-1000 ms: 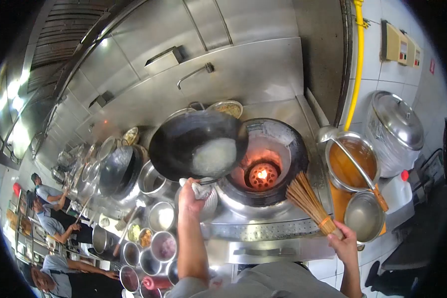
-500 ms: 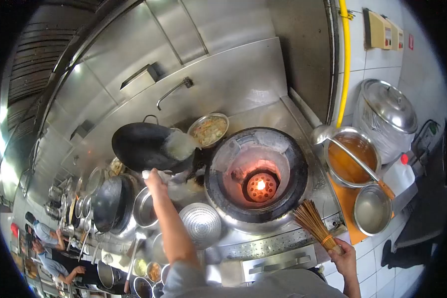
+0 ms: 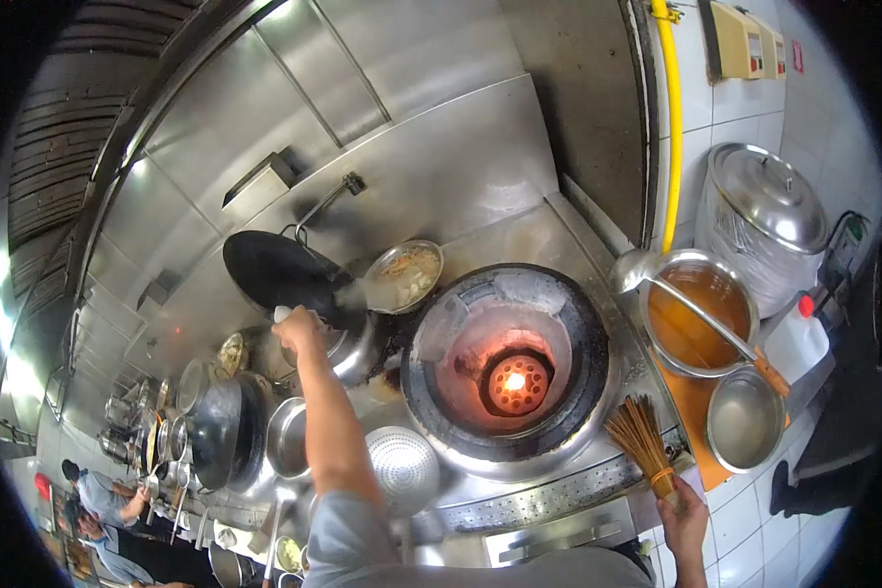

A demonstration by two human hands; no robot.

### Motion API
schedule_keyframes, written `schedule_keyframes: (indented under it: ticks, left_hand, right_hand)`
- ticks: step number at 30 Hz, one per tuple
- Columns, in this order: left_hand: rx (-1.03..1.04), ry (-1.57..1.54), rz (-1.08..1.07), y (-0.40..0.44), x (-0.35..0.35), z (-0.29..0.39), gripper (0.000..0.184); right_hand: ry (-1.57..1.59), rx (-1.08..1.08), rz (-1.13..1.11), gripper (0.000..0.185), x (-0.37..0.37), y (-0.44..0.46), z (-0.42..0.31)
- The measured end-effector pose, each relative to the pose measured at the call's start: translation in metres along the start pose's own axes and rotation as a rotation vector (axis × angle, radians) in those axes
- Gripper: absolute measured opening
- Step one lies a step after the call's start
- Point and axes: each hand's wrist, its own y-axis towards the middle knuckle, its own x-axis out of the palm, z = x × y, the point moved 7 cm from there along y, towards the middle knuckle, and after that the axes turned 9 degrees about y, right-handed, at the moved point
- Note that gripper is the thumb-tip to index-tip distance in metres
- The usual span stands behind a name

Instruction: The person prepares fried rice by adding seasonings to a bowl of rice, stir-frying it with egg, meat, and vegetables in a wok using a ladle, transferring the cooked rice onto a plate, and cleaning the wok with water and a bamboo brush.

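Observation:
My left hand (image 3: 299, 330) is closed on the rim of a black wok (image 3: 279, 269), with a bit of white cloth at the grip. The wok is tilted over the back of the range, left of a metal bowl of mixed food (image 3: 405, 276). My right hand (image 3: 685, 514) is wrapped round the base of a bamboo brush (image 3: 642, 441), whose bristles point up and left near the front edge. Between my hands, the round burner (image 3: 505, 363) glows orange and has nothing on it.
A ladle (image 3: 701, 318) lies across a pot of brown liquid (image 3: 673, 346) at the right, beside an empty metal bowl (image 3: 745, 419) and a lidded container (image 3: 766, 201). A perforated strainer (image 3: 402, 470) sits left of the burner. People (image 3: 108, 500) stand far left.
My left hand has carried the wok off the burner to the back left and tipped it; its pale contents no longer show inside. My right hand still holds the brush, now slightly lower.

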Motion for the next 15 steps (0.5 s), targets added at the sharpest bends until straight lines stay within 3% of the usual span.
schedule_keyframes:
  ticks: [2,6,8,10,13,15]
  left_hand:
    - [0.190,0.113,0.050,-0.032,0.006,0.021,0.055]
    - [0.283,0.249,0.096,-0.099,0.011,0.049,0.052]
    - [0.320,0.344,0.174,-0.089,0.011,0.051,0.052]
    - [0.171,0.083,0.019,-0.065,0.007,0.046,0.051]
    - [-0.007,-0.265,-0.263,-0.027,0.004,0.025,0.033]
    - [-0.082,-0.469,-0.518,-0.020,0.004,-0.002,0.023]
  right_hand:
    - [-0.390,-0.142,0.059,0.053,0.003,0.005,-0.015]
    - [-0.455,-0.045,-0.012,0.067,0.021,0.021,0.011]
    - [-0.504,-0.182,-0.040,0.070,0.030,0.019,0.014]
    - [-0.504,-0.182,-0.059,0.070,0.032,0.013,0.010]
    - [-0.554,-0.162,-0.094,0.064,0.024,0.011,-0.008]
    - [-0.305,-0.198,-0.191,0.061,0.015,0.015,-0.015]
